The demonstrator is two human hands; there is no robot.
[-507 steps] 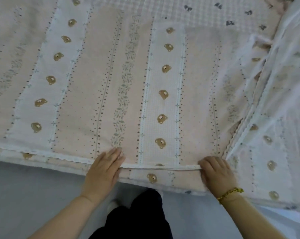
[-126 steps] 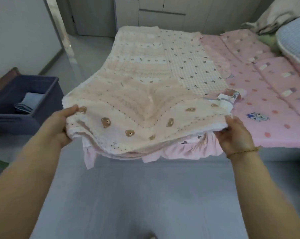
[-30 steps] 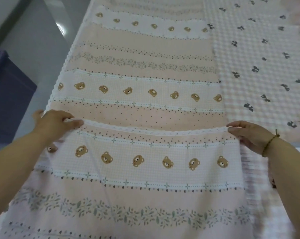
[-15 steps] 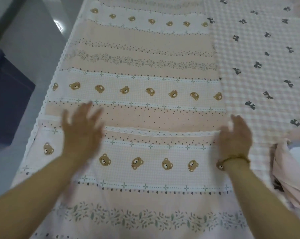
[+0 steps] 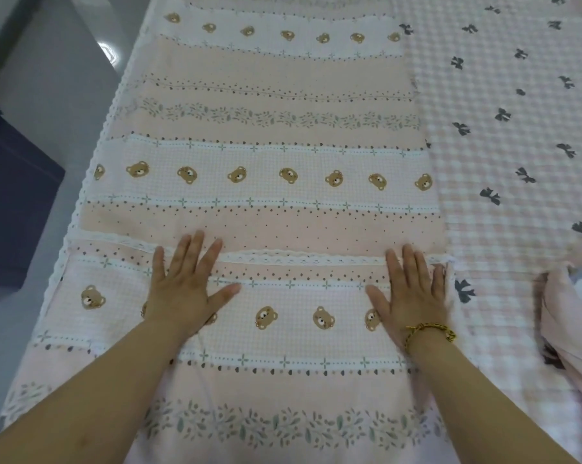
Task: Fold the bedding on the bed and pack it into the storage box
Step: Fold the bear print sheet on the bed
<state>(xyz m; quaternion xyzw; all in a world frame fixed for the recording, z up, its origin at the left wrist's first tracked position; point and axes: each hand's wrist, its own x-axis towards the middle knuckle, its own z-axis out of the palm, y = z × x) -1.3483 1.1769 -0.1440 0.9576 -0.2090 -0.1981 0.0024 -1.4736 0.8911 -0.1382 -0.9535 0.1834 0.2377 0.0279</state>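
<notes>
On bear-print blanket [image 5: 266, 209]: left hand [image 5: 185, 291], right hand [image 5: 411, 296] flat

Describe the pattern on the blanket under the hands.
Blanket: peach and white stripes with brown bears, dots, leaves; head view.

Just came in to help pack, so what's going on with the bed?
A person is folding the bear-print blanket. The left hand and right hand press flat, fingers straight, on the near layer by its lace edge, which lies folded over the rest. A bow-print cover lies to the right. The dark blue storage box stands on the floor at left, the blanket not yet in it.
</notes>
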